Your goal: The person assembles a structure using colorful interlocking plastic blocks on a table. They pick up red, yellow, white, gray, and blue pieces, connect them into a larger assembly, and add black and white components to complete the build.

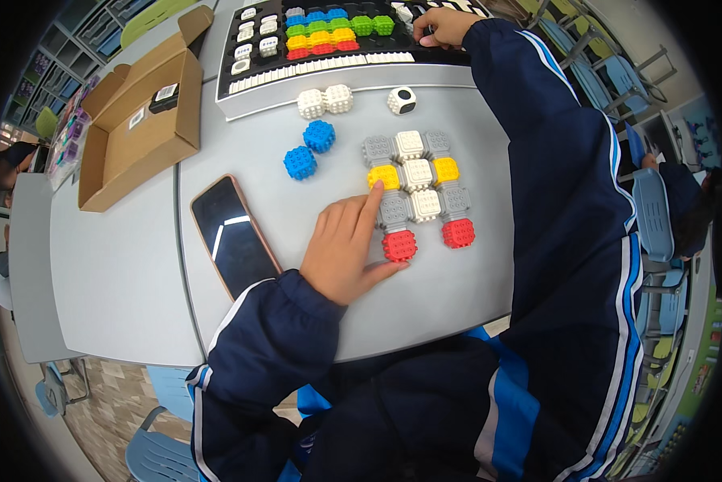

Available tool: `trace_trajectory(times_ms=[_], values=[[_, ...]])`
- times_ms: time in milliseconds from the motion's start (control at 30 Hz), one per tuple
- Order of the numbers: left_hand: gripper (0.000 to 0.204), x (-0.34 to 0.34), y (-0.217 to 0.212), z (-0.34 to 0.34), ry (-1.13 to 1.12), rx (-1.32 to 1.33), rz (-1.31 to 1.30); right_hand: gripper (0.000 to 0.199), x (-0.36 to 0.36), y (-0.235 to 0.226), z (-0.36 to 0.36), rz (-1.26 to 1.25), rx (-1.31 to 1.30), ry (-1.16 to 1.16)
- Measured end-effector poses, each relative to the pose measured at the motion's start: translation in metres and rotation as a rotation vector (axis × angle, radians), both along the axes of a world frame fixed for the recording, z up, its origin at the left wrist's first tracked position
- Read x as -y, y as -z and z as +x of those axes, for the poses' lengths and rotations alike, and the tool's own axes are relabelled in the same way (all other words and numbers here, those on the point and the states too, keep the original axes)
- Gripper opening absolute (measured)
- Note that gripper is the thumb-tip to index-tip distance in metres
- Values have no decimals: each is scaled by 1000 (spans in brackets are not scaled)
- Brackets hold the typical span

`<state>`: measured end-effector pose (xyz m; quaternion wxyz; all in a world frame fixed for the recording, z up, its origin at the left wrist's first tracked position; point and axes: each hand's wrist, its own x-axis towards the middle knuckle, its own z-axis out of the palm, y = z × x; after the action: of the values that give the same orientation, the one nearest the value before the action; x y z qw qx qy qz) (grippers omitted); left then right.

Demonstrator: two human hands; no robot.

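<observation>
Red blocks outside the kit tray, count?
2: left red block by the left hand; right red block at near right corner of the assembly. Hand may hide more.

Off the tray (pixel 256 101) we counted 4 gray blocks (pixel 455 200), 5 whites (pixel 417 174), 2 yellows (pixel 447 170), 2 reds (pixel 458 234), 2 blues (pixel 319 136), 1 black-faced cube (pixel 402 100), 1 phone (pixel 235 238).

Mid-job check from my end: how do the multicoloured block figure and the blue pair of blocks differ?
Colour: the block figure mixes grey, white, yellow and red; the blue pair is all blue. Size: the block figure has many blocks in rows; the blue pair has just two. Contact: the left hand touches the block figure, while no hand touches the blue pair. Both have studded blocks and lie on the table.
</observation>
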<state>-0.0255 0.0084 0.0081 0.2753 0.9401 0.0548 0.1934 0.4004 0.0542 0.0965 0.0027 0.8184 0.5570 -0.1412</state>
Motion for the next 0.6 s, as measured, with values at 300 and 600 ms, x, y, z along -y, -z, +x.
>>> trace_trajectory(times_ms=[300,600], values=[[105,-1,1,1,5,-1,-3,18,52,-18,-2,401,99,-287],[106,1,0,3,9,-21,-22,22,160,13,-65,96,-275,-170]])
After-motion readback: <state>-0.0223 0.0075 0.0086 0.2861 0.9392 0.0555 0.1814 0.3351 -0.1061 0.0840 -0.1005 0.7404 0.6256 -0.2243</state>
